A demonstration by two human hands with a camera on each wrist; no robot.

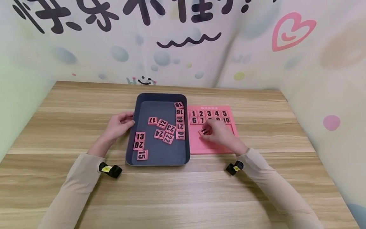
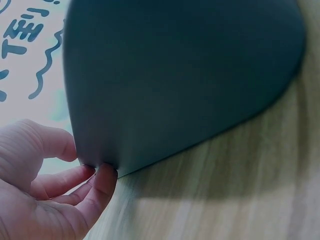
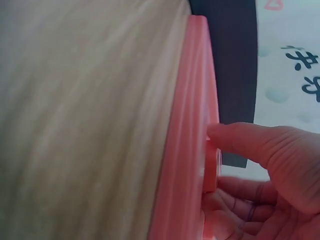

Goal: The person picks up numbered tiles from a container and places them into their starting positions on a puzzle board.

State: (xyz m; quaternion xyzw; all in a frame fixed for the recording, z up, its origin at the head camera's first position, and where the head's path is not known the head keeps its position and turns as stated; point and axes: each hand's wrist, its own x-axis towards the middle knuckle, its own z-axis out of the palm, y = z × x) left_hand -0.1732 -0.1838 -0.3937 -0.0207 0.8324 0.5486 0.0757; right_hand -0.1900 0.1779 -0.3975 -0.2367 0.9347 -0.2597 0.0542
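Observation:
My left hand is at the left side of a dark grey tray. In the left wrist view, the thumb lies at the rim and the fingertips touch the outer wall of the tray. Loose pink number tiles lie inside, among them 17, 12 and 13. To the tray's right is a pink number board, its top two rows filled with tiles 1 to 10, some partly covered. Over the board, my right hand pinches the number 11 tile, which sits tilted below the second row.
The tray and the board stand side by side on a wooden table. Behind them rises a wall covering with large black characters and a pink heart. Each wrist wears a black camera, the left camera near the tray's front corner.

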